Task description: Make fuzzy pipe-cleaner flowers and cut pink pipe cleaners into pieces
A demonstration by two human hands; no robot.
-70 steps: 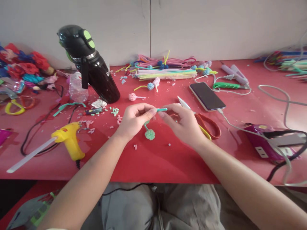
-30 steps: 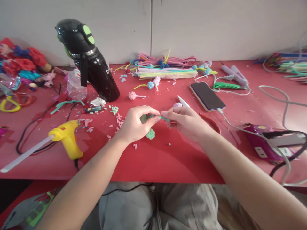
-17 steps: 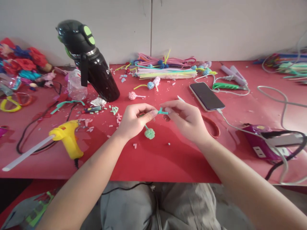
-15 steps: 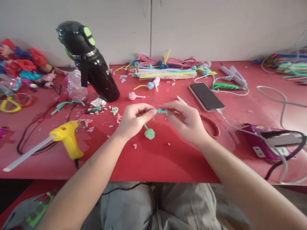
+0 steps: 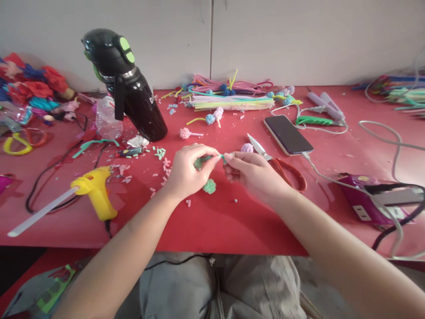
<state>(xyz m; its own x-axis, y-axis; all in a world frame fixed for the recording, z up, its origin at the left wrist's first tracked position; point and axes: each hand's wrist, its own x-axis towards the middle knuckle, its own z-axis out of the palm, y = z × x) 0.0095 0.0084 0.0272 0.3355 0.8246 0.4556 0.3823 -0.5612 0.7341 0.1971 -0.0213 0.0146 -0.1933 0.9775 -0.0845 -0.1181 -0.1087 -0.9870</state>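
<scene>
Both hands meet over the middle of the red table [image 5: 212,221]; the left hand [image 5: 187,170] is curled nearly closed, thumb and forefinger pinching a thin green pipe cleaner [image 5: 217,156] right where it comes out toward the other hand; the right hand [image 5: 254,170] is closed down the same way, fingertips pinching the other end of that short stretch, so the two pinches sit almost touching. The rest of the pipe cleaner runs down under the left hand's fingers to a fuzzy green pom-pom [image 5: 209,186] sitting on the table just below the fingertips, between the two wrists.

Just behind the right hand there's a little lilac pom-pom [image 5: 247,148], and right beside it a pair of scissors [image 5: 279,166] with red handles, blades pointing away from the person; further out past those is a phone [image 5: 288,134] on a white charging cable [image 5: 323,175]. Off to the outer side of the left hand lies a yellow glue gun [image 5: 94,192] with a glue stick poking out the back; beyond the left hand stands a black handheld vacuum [image 5: 128,91], with pastel snippets [image 5: 159,153] scattered between it and the hand. A bundle of pipe cleaners [image 5: 232,102] lies well beyond both hands near the wall.
</scene>
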